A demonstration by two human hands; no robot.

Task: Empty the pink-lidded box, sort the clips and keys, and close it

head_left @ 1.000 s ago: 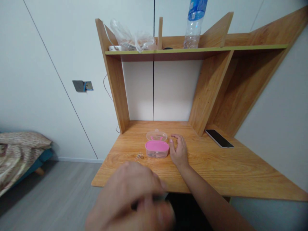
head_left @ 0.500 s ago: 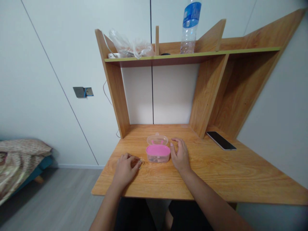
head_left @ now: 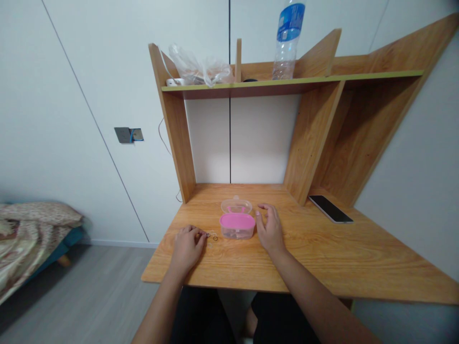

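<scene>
A small clear box with a pink rim [head_left: 237, 226] sits open on the wooden desk [head_left: 322, 253], its clear lid lying flat behind it. My right hand [head_left: 269, 231] rests against the box's right side, fingers spread and slightly curled, holding nothing. My left hand [head_left: 187, 246] lies on the desk left of the box, fingers curled and pinched at a few small rubber bands [head_left: 212, 235] lying on the wood. What the fingertips grip is too small to make out.
A black phone [head_left: 330, 209] lies at the desk's back right. On the upper shelf [head_left: 287, 77] stand a water bottle [head_left: 286, 40] and a crumpled plastic bag [head_left: 201, 69]. A bed [head_left: 28, 239] is at the far left, by the grey floor.
My left hand came down from close to the camera onto the desk beside the rubber bands. The right hand stayed at the box. The view shifted slightly.
</scene>
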